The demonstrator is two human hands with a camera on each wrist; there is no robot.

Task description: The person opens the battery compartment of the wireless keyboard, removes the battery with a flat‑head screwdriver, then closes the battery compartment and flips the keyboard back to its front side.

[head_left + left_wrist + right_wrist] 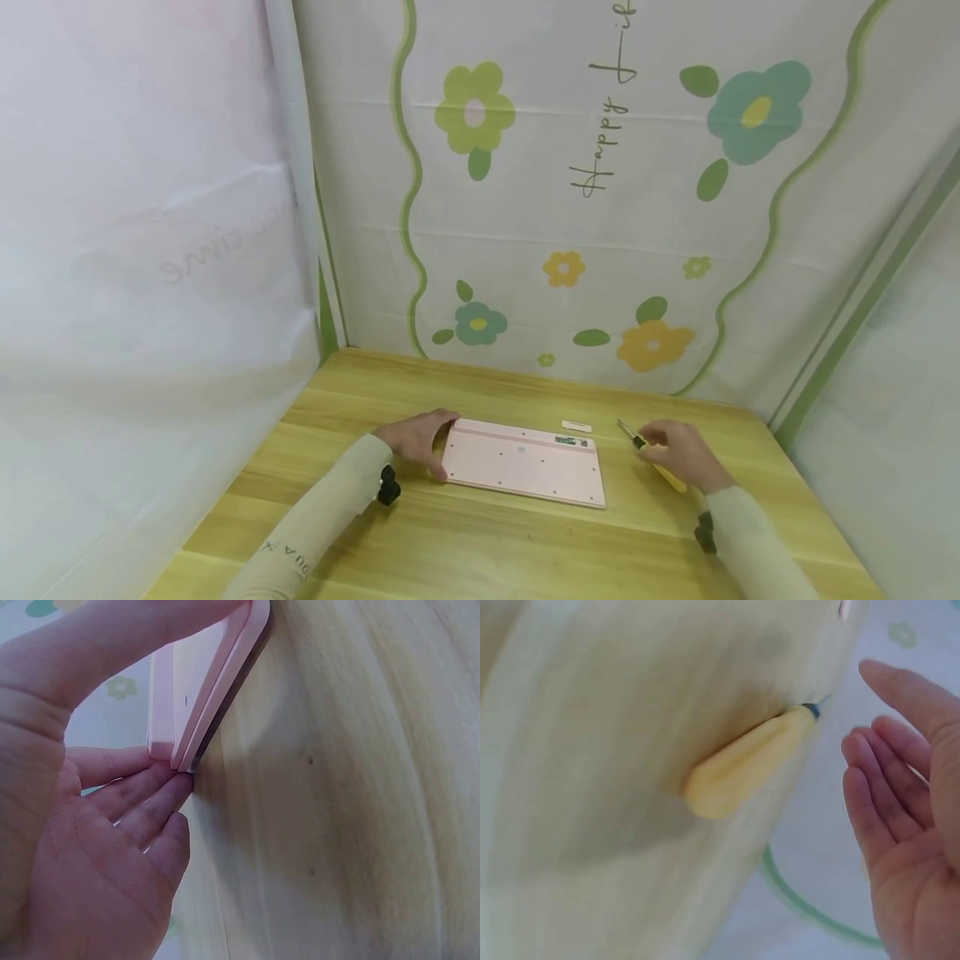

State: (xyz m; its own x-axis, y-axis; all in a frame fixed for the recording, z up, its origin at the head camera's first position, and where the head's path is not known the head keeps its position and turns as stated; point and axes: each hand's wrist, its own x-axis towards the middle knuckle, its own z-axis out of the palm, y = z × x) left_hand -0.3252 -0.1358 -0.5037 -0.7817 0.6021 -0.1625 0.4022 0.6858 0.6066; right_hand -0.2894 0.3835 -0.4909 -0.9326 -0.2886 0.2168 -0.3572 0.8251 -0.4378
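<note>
A pink keyboard (517, 471) lies face down on the table, its underside dotted with screws. At its back right corner an uncovered battery compartment (567, 440) shows. My left hand (415, 439) holds the keyboard's left end, thumb at the near corner and fingers at the far one. In the left wrist view, fingertips (180, 782) touch the pink edge. A screwdriver (742, 769) with a yellow handle lies on the table to the right of the keyboard. Over it hovers my right hand (684, 454), fingers loosely bent and apart from the handle in the right wrist view.
Just behind the keyboard lies a small pale pink cover (576, 426). The wooden table (420, 550) meets a flowered white cloth (555, 208) at the back, with more white cloth on the left and right sides.
</note>
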